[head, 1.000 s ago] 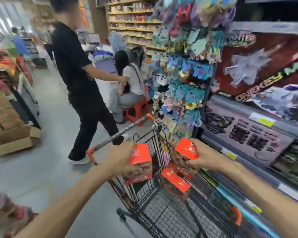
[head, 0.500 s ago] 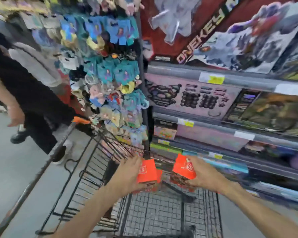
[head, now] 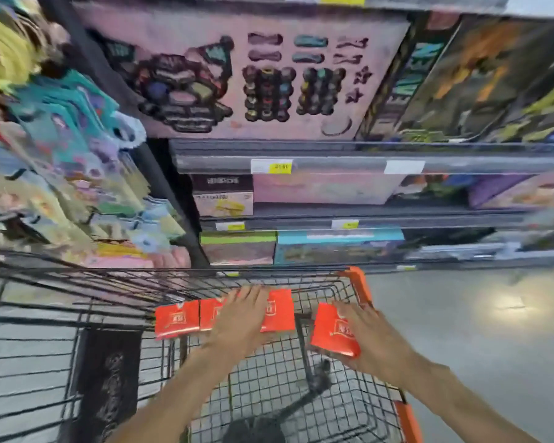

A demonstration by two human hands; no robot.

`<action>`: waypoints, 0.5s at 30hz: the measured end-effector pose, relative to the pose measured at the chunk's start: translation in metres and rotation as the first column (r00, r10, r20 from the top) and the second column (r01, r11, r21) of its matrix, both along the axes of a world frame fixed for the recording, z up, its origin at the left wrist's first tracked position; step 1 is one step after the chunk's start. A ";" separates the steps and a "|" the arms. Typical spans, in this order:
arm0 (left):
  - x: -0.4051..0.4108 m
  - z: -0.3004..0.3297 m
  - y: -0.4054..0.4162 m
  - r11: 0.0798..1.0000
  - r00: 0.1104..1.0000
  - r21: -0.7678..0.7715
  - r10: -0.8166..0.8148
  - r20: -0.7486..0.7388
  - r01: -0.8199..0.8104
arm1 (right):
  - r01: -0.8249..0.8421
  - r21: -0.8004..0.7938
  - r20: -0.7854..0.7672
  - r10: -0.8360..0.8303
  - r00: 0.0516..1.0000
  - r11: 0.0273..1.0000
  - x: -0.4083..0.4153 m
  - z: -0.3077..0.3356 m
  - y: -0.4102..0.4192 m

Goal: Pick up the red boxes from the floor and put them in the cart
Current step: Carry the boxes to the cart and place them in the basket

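The black wire cart (head: 328,407) fills the lower view, seen from above. A row of red boxes (head: 176,319) stands against its far wall. My left hand (head: 240,318) lies palm down over this row, fingers curled over the top of one red box (head: 279,310). The box between them is mostly hidden under the hand. My right hand (head: 370,338) grips another red box (head: 331,330), tilted, inside the basket near the right wall and apart from the row.
Store shelves (head: 333,167) with flat toy boxes stand just beyond the cart. A rack of hanging packets (head: 61,161) is at the left. Orange bumpers (head: 359,282) mark the cart's right corners. Grey floor (head: 477,330) lies to the right.
Both hands have gone down into the cart with their red boxes. The left box now sits in the row at the far wall. The view has tilted down; the people are out of sight.
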State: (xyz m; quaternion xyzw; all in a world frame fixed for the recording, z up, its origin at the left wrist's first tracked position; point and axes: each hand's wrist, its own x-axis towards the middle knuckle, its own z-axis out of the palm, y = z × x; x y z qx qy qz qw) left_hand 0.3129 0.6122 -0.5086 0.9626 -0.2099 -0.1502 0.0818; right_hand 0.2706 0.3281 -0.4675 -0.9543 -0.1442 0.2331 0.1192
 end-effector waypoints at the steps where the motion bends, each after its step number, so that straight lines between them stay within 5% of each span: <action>1: 0.004 -0.013 -0.002 1.000 1.000 0.025 -0.011 -0.004 0.011 | -0.009 -0.018 -0.005 0.009 1.000 1.000 0.001 -0.007 -0.002; 15: 0.015 -0.130 -0.003 0.997 0.998 0.050 0.061 0.001 -0.061 | -0.014 -0.070 0.056 0.018 0.998 0.997 0.023 -0.088 0.021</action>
